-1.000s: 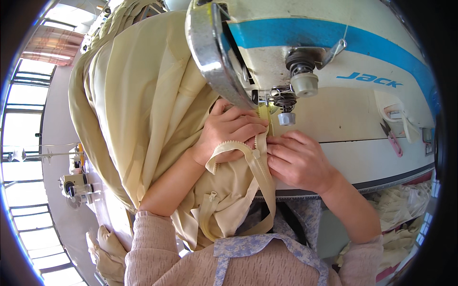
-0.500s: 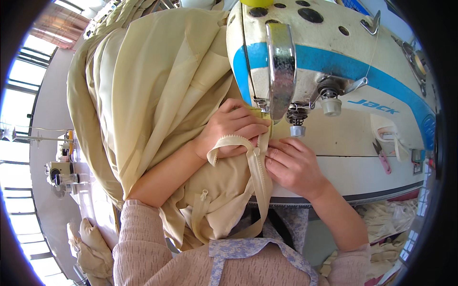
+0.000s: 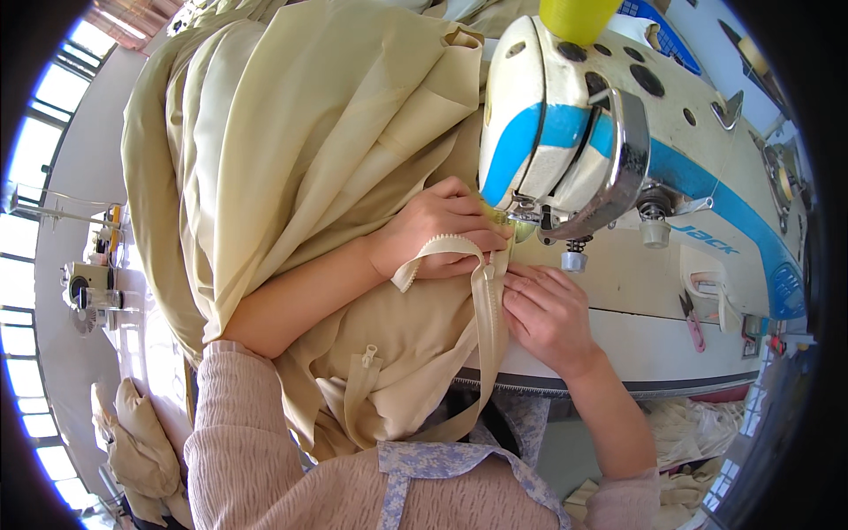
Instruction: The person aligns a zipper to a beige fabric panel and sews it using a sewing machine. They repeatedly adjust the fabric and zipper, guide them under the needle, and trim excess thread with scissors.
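Note:
Beige fabric [image 3: 291, 132] lies in broad folds to the left of a sewing machine [image 3: 579, 132] and spills down toward my lap. My left hand [image 3: 442, 234] presses on the fabric beside the needle area, fingers bent and together on a beige zipper [image 3: 486, 309]. One end of the zipper loops back over these fingers; the rest hangs toward my apron. A zipper slider [image 3: 369, 356] shows on a lower length of tape. From the right, my right hand [image 3: 552, 311] pinches the zipper's edge just below the presser foot. Its fingertips are partly hidden.
Pink-handled thread snips [image 3: 693, 322] lie on the table at the right, near a white strip [image 3: 711, 283]. A yellow cup-like object [image 3: 579, 18] sits atop the machine. More beige cloth [image 3: 141, 442] is bundled at the lower left. The table's dark front edge [image 3: 609, 389] curves below my right hand.
The whole view has shifted, so the sewing machine appears farther right and more of its front end shows. Both hands keep nearly the same hold on the zipper and fabric.

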### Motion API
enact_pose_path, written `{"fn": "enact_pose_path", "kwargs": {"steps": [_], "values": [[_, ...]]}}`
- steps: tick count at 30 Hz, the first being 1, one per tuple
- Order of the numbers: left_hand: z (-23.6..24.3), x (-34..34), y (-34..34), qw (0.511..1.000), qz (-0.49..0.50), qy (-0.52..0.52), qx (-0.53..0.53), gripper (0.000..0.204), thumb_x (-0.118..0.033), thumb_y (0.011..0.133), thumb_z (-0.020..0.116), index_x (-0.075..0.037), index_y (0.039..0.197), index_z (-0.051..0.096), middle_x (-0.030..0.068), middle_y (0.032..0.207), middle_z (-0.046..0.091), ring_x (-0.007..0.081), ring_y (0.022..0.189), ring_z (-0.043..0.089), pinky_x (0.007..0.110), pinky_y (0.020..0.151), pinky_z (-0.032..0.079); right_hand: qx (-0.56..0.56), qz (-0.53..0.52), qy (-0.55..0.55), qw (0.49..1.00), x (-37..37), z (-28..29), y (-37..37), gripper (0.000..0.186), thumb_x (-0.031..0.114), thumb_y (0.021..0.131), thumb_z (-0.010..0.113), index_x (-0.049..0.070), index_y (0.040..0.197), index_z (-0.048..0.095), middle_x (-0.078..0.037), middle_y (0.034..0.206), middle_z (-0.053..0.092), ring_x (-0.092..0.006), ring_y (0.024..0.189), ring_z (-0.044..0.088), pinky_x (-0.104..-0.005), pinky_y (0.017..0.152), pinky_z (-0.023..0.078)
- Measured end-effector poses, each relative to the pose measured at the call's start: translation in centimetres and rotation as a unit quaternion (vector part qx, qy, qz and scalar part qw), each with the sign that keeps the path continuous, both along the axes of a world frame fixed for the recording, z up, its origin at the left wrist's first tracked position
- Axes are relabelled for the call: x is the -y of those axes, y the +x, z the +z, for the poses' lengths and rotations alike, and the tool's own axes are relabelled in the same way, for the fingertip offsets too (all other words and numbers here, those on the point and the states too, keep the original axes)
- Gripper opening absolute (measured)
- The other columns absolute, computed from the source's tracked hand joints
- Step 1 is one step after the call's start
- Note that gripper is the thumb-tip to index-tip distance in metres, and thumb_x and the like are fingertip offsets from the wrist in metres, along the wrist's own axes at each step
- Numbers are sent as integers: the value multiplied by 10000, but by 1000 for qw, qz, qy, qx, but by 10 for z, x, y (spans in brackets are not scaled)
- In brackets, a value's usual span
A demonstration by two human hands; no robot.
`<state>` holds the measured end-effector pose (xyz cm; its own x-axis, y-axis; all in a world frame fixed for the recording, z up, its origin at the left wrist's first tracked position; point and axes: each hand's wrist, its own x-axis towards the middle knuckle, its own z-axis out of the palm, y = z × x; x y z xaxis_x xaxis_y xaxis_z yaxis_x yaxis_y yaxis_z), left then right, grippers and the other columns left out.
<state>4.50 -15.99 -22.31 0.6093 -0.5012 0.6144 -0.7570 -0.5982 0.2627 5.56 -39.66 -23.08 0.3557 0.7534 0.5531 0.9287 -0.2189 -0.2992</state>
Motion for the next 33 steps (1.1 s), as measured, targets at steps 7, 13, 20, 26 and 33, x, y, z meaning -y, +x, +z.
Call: {"fn": "enact_pose_path", "kwargs": {"steps": [7,13,20,26,33], "values": [[-3,-18,5,999,-43,-2,-2,166,-132,768,737,-111,931,715,45,945,690,216,905,632,371,793,480,-190,-46,47,980,5,1,4,170,-40,846,644,9,995,711,-98,1048,732,-274,973,718,-364,771,563],[-18,-23,12,991,126,19,27,170,-86,741,659,-39,899,702,92,988,676,276,953,634,377,859,530,-288,-243,31,926,19,-35,68,185,136,1022,597,11,1109,703,-74,1088,725,-158,1026,651,-320,912,507],[-33,-15,12,980,188,61,34,245,-162,780,608,-119,985,735,59,1034,588,242,1036,568,361,937,492,34,-183,-248,951,-31,-9,130,185,194,1014,624,20,980,677,-19,931,692,-121,814,594,-289,733,476],[-26,-17,11,976,201,78,-7,346,-158,818,601,-145,1139,730,70,1127,552,244,1106,525,340,946,492,-270,-251,-154,917,-82,12,124,220,297,987,655,81,948,665,-54,767,666,-145,648,600,-320,619,474],[-27,-13,11,964,227,128,-54,360,-172,809,610,10,1106,703,125,1335,574,277,1229,514,320,928,535,-367,-288,-14,884,-71,7,118,226,285,1008,625,61,1032,645,-1,720,615,-73,617,513,-241,594,410]]}}
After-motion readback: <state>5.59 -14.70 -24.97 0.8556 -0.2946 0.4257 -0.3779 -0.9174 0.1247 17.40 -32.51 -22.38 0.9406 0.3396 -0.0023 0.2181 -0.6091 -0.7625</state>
